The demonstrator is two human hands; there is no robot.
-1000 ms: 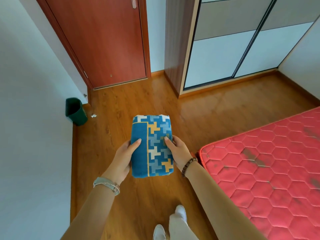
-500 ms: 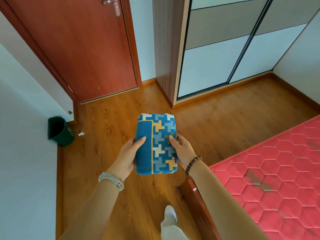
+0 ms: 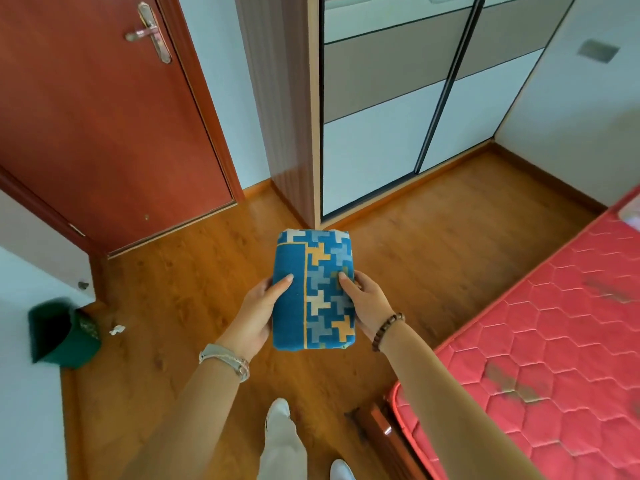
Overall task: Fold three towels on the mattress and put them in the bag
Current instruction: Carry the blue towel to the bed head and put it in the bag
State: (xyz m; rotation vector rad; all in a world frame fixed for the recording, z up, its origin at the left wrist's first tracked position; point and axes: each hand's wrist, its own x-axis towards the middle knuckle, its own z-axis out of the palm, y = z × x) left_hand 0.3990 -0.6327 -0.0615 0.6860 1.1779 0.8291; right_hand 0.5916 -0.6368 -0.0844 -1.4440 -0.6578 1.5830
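1. The folded blue terry towel with its yellow and pale block pattern point(image 3: 313, 289) is off the red quilted mattress point(image 3: 554, 341). It is held in the air over the wooden floor point(image 3: 450, 258), to the left of the mattress and near its corner.
2. The grip is two-handed and clamped on the towel. The left hand point(image 3: 258, 313) clasps the long edge farther from the mattress, and the right hand point(image 3: 365, 306) clasps the edge nearer to it. Both thumbs lie on top.
3. I'd say she is carrying it to the bag, though no bag shows, so I cannot tell where it stands.
4. To do this well:
   - Keep both thumbs pressing down so the thick soft layers don't spring open.
   - Keep the bundle level.
   - Lower it flat into the bag and let go only once it rests.
5. Mind the dark wooden bed frame corner point(image 3: 381, 427) jutting out just left of the mattress, close to the white shoes point(image 3: 277, 414).
6. Compared with half a second ago:
   - The hold and the towel's shape are unchanged.
   - The view has swung, so the mattress sits farther right.
   - More of the red-brown door point(image 3: 104, 140) shows, well left of the mattress.
   - The green bin point(image 3: 65, 334) has slid lower.
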